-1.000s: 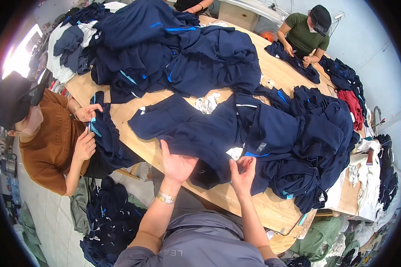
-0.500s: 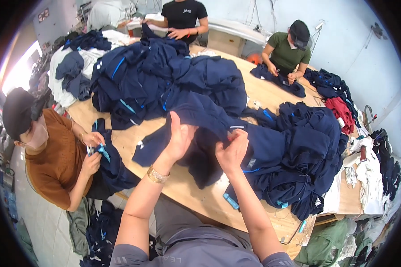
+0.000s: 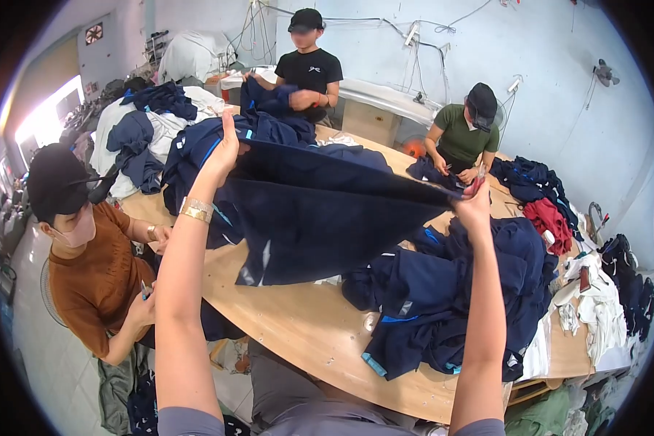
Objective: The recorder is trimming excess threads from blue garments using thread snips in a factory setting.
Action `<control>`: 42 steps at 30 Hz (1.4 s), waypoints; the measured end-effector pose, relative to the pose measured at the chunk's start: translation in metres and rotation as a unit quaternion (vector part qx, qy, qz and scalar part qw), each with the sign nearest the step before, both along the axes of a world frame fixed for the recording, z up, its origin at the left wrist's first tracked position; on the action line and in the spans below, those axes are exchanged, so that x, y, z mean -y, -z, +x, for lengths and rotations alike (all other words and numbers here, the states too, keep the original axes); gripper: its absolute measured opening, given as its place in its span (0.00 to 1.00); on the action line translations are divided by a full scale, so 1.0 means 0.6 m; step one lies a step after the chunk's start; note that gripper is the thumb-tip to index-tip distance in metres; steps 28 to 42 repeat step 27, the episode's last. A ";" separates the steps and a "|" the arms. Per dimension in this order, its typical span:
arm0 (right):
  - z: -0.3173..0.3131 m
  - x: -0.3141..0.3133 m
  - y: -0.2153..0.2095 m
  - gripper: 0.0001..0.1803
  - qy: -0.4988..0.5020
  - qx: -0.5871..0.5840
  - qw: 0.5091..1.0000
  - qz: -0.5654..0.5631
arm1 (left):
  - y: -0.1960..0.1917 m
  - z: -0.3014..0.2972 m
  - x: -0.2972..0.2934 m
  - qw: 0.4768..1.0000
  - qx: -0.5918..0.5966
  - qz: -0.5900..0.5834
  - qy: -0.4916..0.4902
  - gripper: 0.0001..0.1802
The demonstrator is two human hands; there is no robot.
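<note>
I hold a dark navy knit garment stretched above the wooden worktable — left hand and right hand each pinching a top edge — soft, light cloth, best gripped at its seams.

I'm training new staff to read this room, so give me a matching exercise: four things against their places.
Things:
1. dark blue garment
2. red cloth
3. gold bracelet
4. white pile

Places:
A. on the left wrist
B. at the table's far right edge
C. stretched between left hand and right hand
D. before the person in green

Pairs: 1-C, 2-D, 3-A, 4-B
</note>
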State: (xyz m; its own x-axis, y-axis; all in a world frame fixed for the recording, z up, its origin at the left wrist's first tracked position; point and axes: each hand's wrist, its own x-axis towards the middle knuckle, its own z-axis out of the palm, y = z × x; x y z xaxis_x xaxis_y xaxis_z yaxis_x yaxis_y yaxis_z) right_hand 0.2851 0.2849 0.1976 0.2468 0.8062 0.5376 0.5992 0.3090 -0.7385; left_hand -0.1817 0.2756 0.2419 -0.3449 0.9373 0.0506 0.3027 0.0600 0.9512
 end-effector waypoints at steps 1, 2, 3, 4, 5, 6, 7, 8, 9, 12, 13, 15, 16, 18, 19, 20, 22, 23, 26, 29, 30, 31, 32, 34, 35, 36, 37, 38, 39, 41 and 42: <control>0.001 -0.002 -0.022 0.26 -0.008 0.002 1.000 0.001 | -0.007 0.002 0.007 1.000 0.001 0.002 0.000 0.65; 0.002 0.001 -0.038 0.23 -0.024 -0.029 0.999 -0.019 | -0.013 0.003 0.013 1.000 -0.026 0.007 -0.001 0.64; -0.014 0.017 -0.065 0.21 -0.045 -0.061 0.996 -0.041 | -0.017 0.000 0.023 0.998 -0.055 0.010 -0.007 0.64; -0.023 0.026 -0.082 0.20 -0.069 -0.073 0.994 -0.046 | -0.022 0.002 0.032 0.998 -0.054 0.010 -0.009 0.64; -0.034 0.036 -0.092 0.19 -0.088 -0.085 0.991 -0.055 | -0.022 0.006 0.039 0.993 -0.118 0.007 0.002 0.62; -0.038 0.046 -0.098 0.19 -0.095 -0.059 0.991 -0.073 | -0.023 0.014 0.046 0.983 -0.181 0.005 0.016 0.61; -0.043 0.050 -0.095 0.19 -0.102 -0.034 0.990 -0.095 | -0.023 0.023 0.054 0.970 -0.243 0.000 0.029 0.59; -0.047 0.052 -0.080 0.19 -0.119 -0.024 0.985 -0.126 | -0.018 0.034 0.060 0.957 -0.281 -0.050 0.050 0.57; -0.055 0.056 -0.061 0.19 -0.140 -0.016 0.977 -0.159 | 0.006 0.038 0.061 0.935 -0.343 -0.078 0.034 0.52; -0.082 0.089 0.037 0.20 -0.203 0.054 0.932 -0.295 | 0.112 0.060 0.092 0.907 -0.359 -0.011 0.221 0.33; -0.076 0.099 0.087 0.23 -0.231 0.076 0.903 -0.353 | 0.149 0.074 0.105 0.881 -0.359 0.023 0.308 0.30; -0.063 0.145 0.187 0.33 -0.227 0.203 0.860 -0.409 | 0.211 0.096 0.144 0.821 -0.395 -0.093 0.402 0.28; -0.041 0.161 0.249 0.36 -0.217 0.269 0.855 -0.386 | 0.243 0.106 0.161 0.839 -0.342 -0.110 0.408 0.26; -0.048 0.213 0.311 0.35 -0.171 0.279 0.876 -0.354 | 0.297 0.104 0.212 0.892 -0.260 -0.101 0.356 0.22; -0.059 0.233 0.328 0.34 -0.141 0.294 0.899 -0.291 | 0.319 0.103 0.240 0.916 -0.224 -0.096 0.317 0.21; -0.074 0.237 0.333 0.34 -0.145 0.295 0.896 -0.299 | 0.341 0.105 0.264 0.937 -0.174 -0.126 0.275 0.19; -0.124 0.240 0.333 0.30 -0.148 0.261 0.930 -0.212 | 0.394 0.105 0.320 0.968 -0.087 -0.158 0.175 0.19; -0.141 0.236 0.342 0.27 -0.161 0.257 0.936 -0.178 | 0.410 0.126 0.337 0.972 -0.065 -0.178 0.140 0.19; -0.205 0.209 0.367 0.27 -0.230 0.275 0.922 -0.145 | 0.483 0.190 0.359 0.983 -0.120 -0.139 -0.011 0.20; -0.228 0.202 0.378 0.28 -0.240 0.294 0.912 -0.156 | 0.497 0.208 0.359 0.970 -0.201 -0.125 -0.054 0.25; -0.228 0.202 0.378 0.28 -0.240 0.294 0.912 -0.156 | 0.497 0.208 0.359 0.970 -0.201 -0.125 -0.054 0.25; -0.228 0.202 0.378 0.28 -0.240 0.294 0.912 -0.156 | 0.497 0.208 0.359 0.970 -0.201 -0.125 -0.054 0.25; -0.228 0.202 0.378 0.28 -0.240 0.294 0.912 -0.156 | 0.497 0.208 0.359 0.970 -0.201 -0.125 -0.054 0.25; -0.228 0.202 0.378 0.28 -0.240 0.294 0.912 -0.156 | 0.497 0.208 0.359 0.970 -0.201 -0.125 -0.054 0.25; -0.228 0.202 0.378 0.28 -0.240 0.294 0.912 -0.156 | 0.497 0.208 0.359 0.970 -0.201 -0.125 -0.054 0.25; -0.228 0.202 0.378 0.28 -0.240 0.294 0.912 -0.156 | 0.497 0.208 0.359 0.970 -0.201 -0.125 -0.054 0.25; -0.228 0.202 0.378 0.28 -0.240 0.294 0.912 -0.156 | 0.497 0.208 0.359 0.970 -0.201 -0.125 -0.054 0.25; -0.228 0.202 0.378 0.28 -0.240 0.294 0.912 -0.156 | 0.497 0.208 0.359 0.970 -0.201 -0.125 -0.054 0.25; -0.228 0.202 0.378 0.28 -0.240 0.294 0.912 -0.156 | 0.497 0.208 0.359 0.970 -0.201 -0.125 -0.054 0.25; -0.228 0.202 0.378 0.28 -0.240 0.294 0.912 -0.156 | 0.497 0.208 0.359 0.970 -0.201 -0.125 -0.054 0.25; -0.228 0.202 0.378 0.28 -0.240 0.294 0.912 -0.156 | 0.497 0.208 0.359 0.970 -0.201 -0.125 -0.054 0.25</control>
